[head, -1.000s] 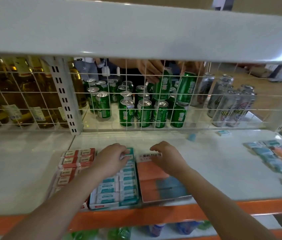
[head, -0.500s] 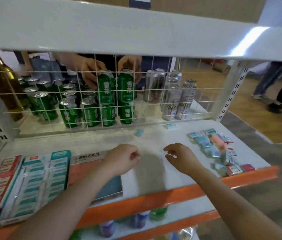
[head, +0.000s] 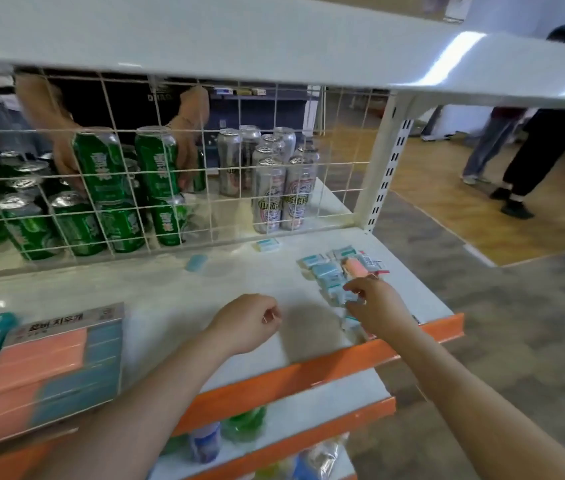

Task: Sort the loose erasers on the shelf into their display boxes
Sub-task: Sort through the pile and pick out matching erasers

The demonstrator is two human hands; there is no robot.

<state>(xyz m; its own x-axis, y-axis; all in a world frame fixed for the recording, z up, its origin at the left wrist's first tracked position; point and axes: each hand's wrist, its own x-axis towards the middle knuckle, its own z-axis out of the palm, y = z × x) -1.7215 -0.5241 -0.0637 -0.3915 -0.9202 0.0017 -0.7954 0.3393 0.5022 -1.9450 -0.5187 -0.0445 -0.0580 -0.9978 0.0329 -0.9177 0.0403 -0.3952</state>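
Right hand (head: pixel 376 306) reached eraser pile (head: pixel 334 275), fingers touching | left hand (head: pixel 248 322) fisted, empty

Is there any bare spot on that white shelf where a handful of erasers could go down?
Yes: the white shelf is bare between the orange-and-blue display box and the loose eraser pile, around the left hand. Only one small blue eraser and a wrapped eraser lie near the wire grid. It is crowded at the pile, where the right hand reaches.
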